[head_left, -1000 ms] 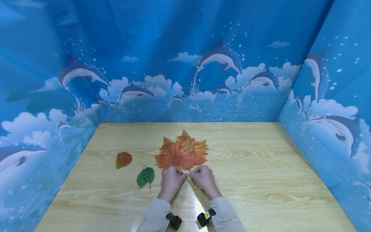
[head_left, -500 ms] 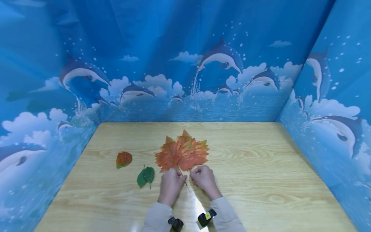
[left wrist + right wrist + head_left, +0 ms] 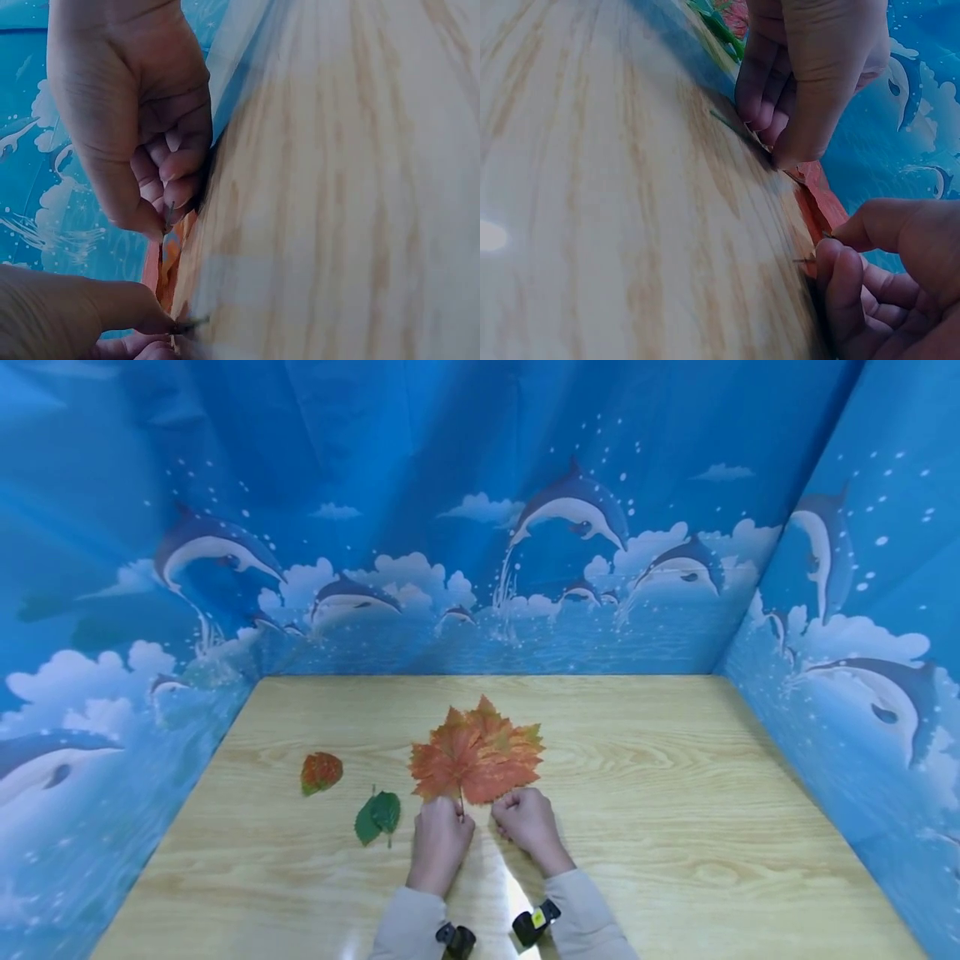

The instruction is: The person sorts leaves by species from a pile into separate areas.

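Orange-red maple leaves (image 3: 483, 752) lie overlapping in a fan on the table, stems toward the person. My left hand (image 3: 441, 845) pinches one leaf's thin stem (image 3: 742, 135) between thumb and fingers, and its end sticks out past them in the right wrist view. Beside it, my right hand (image 3: 531, 828) pinches a stem (image 3: 168, 214) at the lower right of the fan. A small gap separates the hands. How many leaves overlap is hard to tell.
Left of the hands lie green leaves (image 3: 377, 818) and a red-green leaf cluster (image 3: 320, 773). The wooden table (image 3: 675, 827) meets a blue dolphin-print curtain (image 3: 360, 643) at the back and sides.
The left maple leaf has turned and shifted slightly right, its stem swinging from a slant to nearly straight toward me. My left hand has moved slightly left; my right hand stays almost still.
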